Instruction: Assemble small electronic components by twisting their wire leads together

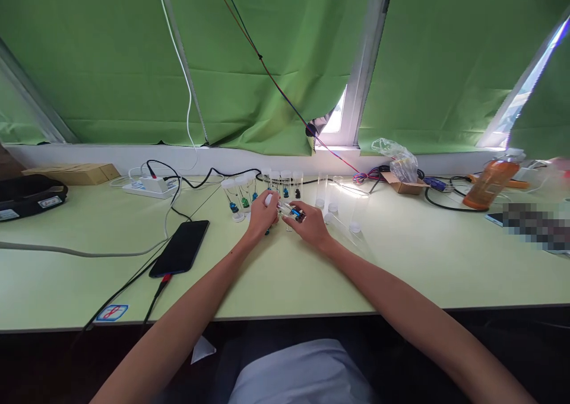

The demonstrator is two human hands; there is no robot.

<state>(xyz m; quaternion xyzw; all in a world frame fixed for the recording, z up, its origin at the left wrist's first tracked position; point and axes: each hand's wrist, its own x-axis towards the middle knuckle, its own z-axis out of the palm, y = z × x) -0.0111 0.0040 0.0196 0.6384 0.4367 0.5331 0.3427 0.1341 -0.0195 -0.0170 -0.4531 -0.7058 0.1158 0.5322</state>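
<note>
My left hand (263, 214) is closed around the white-capped end of a small clear tube (285, 208). At its other end the fingers of my right hand (312, 224) are closed, with a small blue and black piece (297, 214) showing beside them. Whether that piece sits inside the tube I cannot tell. Just beyond my hands stand several clear tubes with small dark, blue or green pieces in them, among them one with a green piece (244, 202) and one with a black piece (297, 193). Clear tubes with white caps (354, 228) are right of my right hand.
A black phone (180, 248) with a red-tipped cable lies at left, near a white power strip (154, 185) and loose cables. Toward the right are a small cardboard box (404, 184) with plastic wrap and an orange bottle (492, 181). Green cloth (267, 107) hangs behind the table.
</note>
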